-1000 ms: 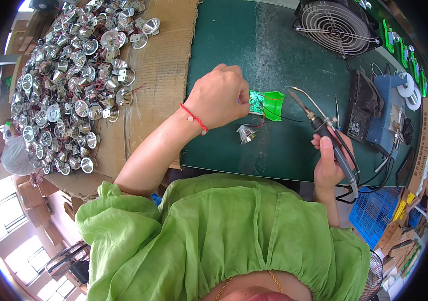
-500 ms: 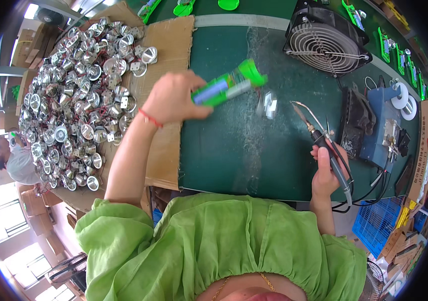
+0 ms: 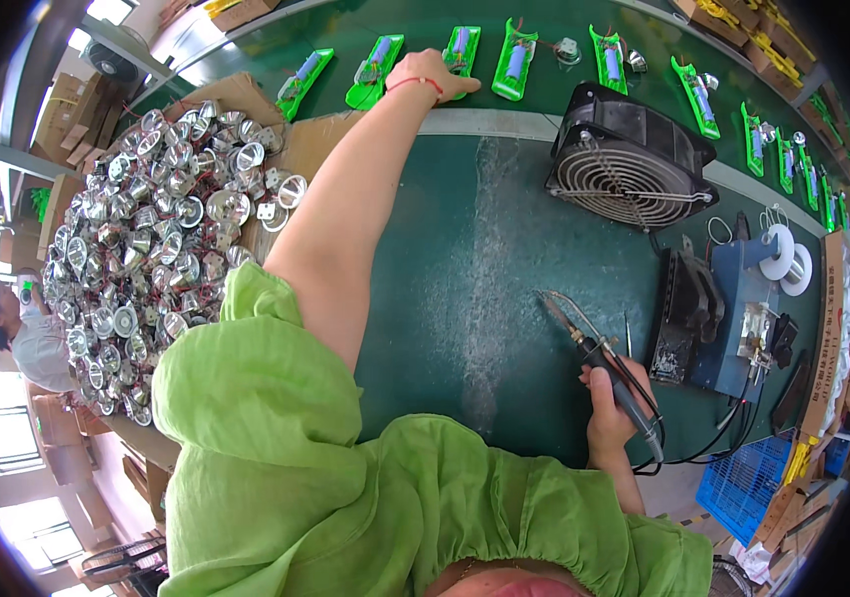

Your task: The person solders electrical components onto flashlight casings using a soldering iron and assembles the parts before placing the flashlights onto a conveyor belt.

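A: What's the surface like?
B: A dark green, flat workbench (image 3: 415,259), scuffed with a whitish, gritty streak down its middle. A pale grey strip (image 3: 489,123) crosses its far side.

A: And the room around it?
B: Beyond the left side, bright windows and brown cardboard boxes; a person in pale clothing (image 3: 39,348) is there too. A blue plastic lattice crate (image 3: 743,480) is at the lower right.

A: Where's the left hand?
B: The left hand (image 3: 429,70) reaches past the strip, touching a bright green, trough-shaped plastic housing (image 3: 462,46) with a bluish cylinder inside. It's in a row of similar ones. The fingertips are hidden, so I can't tell whether they grip it.

A: The right?
B: The right hand (image 3: 612,413) is closed around a black-handled soldering iron (image 3: 628,398) with a slim metal tip, above the bench.

A: Other textures?
B: Shiny, cone-shaped silver reflectors (image 3: 136,269) heap on ragged brown cardboard (image 3: 323,139); a black square fan (image 3: 634,174) shows rings of wire.
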The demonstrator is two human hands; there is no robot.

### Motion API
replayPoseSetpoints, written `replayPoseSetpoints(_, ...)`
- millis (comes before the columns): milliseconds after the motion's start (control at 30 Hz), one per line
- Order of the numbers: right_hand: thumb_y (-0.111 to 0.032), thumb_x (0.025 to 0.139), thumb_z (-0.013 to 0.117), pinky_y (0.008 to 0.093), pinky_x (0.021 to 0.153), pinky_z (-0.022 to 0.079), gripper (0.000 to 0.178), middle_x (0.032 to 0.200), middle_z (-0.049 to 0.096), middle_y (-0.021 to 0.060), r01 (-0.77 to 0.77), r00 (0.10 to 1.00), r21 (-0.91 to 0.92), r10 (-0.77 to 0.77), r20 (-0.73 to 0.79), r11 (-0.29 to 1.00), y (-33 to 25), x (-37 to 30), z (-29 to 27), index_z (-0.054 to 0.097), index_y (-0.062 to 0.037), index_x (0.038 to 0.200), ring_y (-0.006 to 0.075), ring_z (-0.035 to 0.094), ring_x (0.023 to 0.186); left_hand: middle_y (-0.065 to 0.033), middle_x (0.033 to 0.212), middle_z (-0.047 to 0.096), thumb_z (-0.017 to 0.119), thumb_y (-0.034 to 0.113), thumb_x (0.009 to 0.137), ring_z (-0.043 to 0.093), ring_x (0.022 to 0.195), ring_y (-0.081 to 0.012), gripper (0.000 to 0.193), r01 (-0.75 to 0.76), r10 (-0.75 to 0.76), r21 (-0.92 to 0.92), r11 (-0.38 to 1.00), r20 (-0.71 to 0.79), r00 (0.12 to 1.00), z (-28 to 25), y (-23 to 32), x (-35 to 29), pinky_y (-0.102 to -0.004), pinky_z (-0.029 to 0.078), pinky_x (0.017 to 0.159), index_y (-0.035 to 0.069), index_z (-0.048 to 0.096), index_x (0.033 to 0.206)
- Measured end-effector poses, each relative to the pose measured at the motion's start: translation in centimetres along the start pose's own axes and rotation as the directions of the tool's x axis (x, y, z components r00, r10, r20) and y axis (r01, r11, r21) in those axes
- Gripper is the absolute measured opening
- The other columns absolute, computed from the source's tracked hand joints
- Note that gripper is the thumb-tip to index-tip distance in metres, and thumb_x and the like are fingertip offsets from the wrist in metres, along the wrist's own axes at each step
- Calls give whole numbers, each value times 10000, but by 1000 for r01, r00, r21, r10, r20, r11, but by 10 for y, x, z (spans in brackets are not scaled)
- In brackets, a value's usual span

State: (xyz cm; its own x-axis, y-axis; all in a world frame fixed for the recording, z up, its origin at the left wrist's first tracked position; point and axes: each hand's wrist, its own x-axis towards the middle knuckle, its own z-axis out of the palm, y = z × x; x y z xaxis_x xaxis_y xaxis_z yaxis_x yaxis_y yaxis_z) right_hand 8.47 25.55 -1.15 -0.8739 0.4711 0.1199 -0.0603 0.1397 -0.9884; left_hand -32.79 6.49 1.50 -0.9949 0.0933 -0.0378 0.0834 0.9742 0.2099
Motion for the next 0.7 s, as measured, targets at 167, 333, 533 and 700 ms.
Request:
replayPoseSetpoints(167,-10,797,657,266,656,525,220,785,664,159,21,999,1,-21,35,1000,3,1,1,583,74,986,185,659,691,-132,913,674,711,571,625,653,882,-276,549,-31,32,-42,999,8,999,-23,-12,-50,-377,518,761,86,668,880)
replayPoseSetpoints(333,-1,821,633,281,670,541,215,839,647,169,-24,1000,64,24,-4,998,2,-3,4,575,74,1014,190,653,716,-97,788,639,711,513,673,648,751,-285,459,-370,342,-150,917,-188,921,-23,-34,-217,-386,521,643,129,648,916)
replayPoseSetpoints(533,-76,872,595,244,646,491,219,827,648,133,51,997,6,-51,52,999,-1,-3,9,580,62,1041,155,606,682,-46,741,619,746,536,681,626,612,-277,531,-284,291,-251,925,-12,957,-26,-54,-329,-383,490,544,114,576,955)
replayPoseSetpoints(700,-73,878,586,241,637,492,212,827,646,133,62,998,-50,-62,9,997,-7,-12,7,579,66,1037,151,604,675,-86,833,618,699,166,728,612,787,-247,189,-92,76,-21,996,-405,911,-55,-156,-313,-343,498,689,65,666,885)
